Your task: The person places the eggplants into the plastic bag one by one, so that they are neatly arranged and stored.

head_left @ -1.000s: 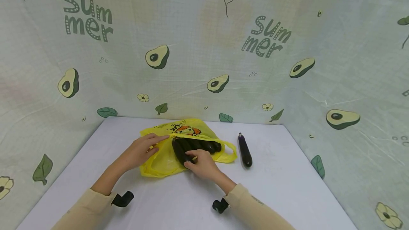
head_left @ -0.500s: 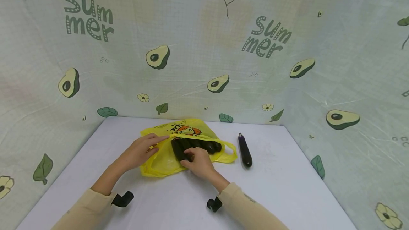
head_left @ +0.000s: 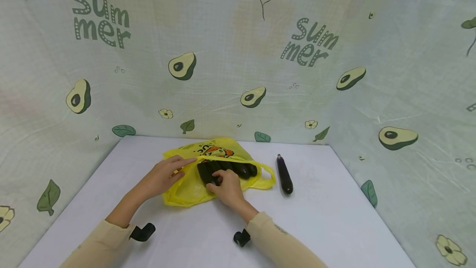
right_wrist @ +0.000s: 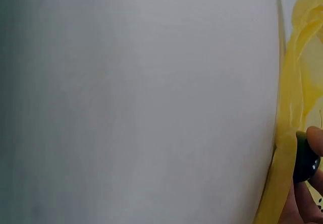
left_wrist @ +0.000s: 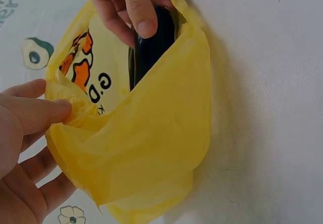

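A yellow plastic bag [head_left: 186, 195] lies on its side, its mouth facing the person. Several dark eggplants [head_left: 242, 171] rest side by side within it. At the bag's left, my left hand [head_left: 161, 177] pinches the upper rim between thumb and fingers, as the left wrist view shows. My right hand [head_left: 229, 189] reaches into the mouth and grips the near end of the leftmost eggplant [head_left: 204, 173]. In the left wrist view, that glossy eggplant [left_wrist: 154, 47] sits under the thumb, partly hidden by the bag wall. The right wrist view catches only its rounded end [right_wrist: 305, 158].
One eggplant [head_left: 284, 175] lies alone on the white table [head_left: 327, 214], right of the bag. A patterned cloth [head_left: 219, 44] with avocados and lettering hangs behind and along both sides. Each wrist carries a black camera mount [head_left: 143, 232].
My right hand has shifted a little left, and the gripped eggplant has slid left with it inside the bag. My left hand keeps its place on the rim.
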The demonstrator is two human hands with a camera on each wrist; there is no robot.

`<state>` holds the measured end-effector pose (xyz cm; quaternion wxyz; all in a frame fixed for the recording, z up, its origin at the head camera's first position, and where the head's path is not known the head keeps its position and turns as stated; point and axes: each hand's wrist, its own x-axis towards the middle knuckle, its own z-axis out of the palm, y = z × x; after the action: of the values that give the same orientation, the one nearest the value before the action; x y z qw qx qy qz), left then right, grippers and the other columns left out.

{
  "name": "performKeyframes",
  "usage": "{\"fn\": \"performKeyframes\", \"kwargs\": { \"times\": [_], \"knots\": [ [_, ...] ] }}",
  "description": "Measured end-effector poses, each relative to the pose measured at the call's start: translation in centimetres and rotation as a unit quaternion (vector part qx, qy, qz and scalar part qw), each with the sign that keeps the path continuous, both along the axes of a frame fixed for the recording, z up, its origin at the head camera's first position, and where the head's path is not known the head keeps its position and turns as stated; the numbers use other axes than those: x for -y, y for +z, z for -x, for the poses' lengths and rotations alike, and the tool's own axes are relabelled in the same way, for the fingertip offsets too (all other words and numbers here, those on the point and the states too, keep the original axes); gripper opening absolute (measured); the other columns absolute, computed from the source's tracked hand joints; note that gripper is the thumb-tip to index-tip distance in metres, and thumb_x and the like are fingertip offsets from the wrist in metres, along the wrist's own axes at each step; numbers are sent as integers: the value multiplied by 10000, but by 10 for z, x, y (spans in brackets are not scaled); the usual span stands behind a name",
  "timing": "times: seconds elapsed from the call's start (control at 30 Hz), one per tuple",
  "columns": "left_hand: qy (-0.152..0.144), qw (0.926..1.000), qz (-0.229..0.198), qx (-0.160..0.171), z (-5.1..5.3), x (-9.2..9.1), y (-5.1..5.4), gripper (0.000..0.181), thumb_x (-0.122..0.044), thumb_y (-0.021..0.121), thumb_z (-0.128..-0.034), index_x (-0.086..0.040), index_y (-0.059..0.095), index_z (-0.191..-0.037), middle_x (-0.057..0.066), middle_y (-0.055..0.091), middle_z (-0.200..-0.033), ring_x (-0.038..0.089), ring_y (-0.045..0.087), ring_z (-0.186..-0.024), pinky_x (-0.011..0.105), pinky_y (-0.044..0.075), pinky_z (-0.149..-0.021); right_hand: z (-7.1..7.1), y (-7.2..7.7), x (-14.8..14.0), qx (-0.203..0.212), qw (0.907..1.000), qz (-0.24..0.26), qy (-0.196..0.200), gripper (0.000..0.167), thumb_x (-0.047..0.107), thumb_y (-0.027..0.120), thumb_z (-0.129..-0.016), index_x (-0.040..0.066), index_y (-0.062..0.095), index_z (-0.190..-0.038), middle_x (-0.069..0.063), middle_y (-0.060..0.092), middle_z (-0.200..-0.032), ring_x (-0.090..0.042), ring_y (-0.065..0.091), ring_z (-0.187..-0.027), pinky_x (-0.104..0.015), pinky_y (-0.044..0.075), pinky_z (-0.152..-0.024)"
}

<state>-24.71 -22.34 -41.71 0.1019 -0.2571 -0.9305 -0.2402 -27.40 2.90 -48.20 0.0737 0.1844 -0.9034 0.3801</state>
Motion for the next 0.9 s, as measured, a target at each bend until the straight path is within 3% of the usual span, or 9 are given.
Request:
{"fn": "performKeyframes", "kwargs": {
  "times": [0.53, 0.9],
  "knots": [
    [-26, 10000, -8, -24, 0, -1, 0, 648, 39, 765, -944, -216, 611, -1519, -2, 659, -1122, 104, 551, -840, 259, 543, -736, 7, -4, 9, -6, 9995, 128, -272, 364, 288, 905, -874, 70, 798, -1145, -18, 587, -824, -107, 475, -753, -257, 414, -686],
    [-42, 10000, -35, -41, 0, 0, -1, 632, 30, 758, -954, -210, 612, -1520, -4, 655, -1087, 96, 542, -820, 263, 533, -723, 3, -5, 10, 9, 9992, 316, -241, 326, 199, 855, -883, 43, 787, -1162, -124, 660, -985, -145, 545, -870, -313, 476, -774]
  ]
}}
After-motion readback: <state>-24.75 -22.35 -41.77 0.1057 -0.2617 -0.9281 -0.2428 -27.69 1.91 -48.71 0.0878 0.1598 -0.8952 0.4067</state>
